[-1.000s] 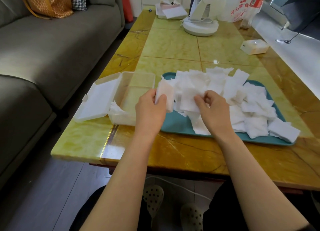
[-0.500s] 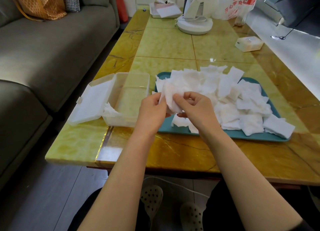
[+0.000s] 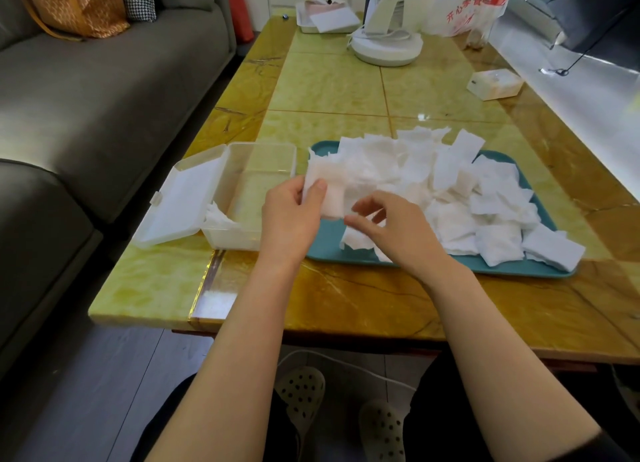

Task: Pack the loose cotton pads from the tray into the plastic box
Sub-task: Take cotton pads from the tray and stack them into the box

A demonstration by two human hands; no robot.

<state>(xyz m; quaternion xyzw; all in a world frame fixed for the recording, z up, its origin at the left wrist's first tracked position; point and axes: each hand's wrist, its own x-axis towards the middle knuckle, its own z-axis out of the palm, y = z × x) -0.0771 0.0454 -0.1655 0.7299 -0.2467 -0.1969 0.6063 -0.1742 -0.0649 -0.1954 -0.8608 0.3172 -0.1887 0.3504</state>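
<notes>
Right hand (image 3: 391,229) has let go of the cotton pad stack (image 3: 329,191) & eased back over the teal tray (image 3: 327,243), fingers loose, holding nothing. Left hand (image 3: 291,219) pinches the stack upright. Plastic box (image 3: 232,240) is just left of it, lid open, w/ a few pads (image 3: 218,216) in the near corner. Loose pile (image 3: 450,198) is on the tray.
</notes>
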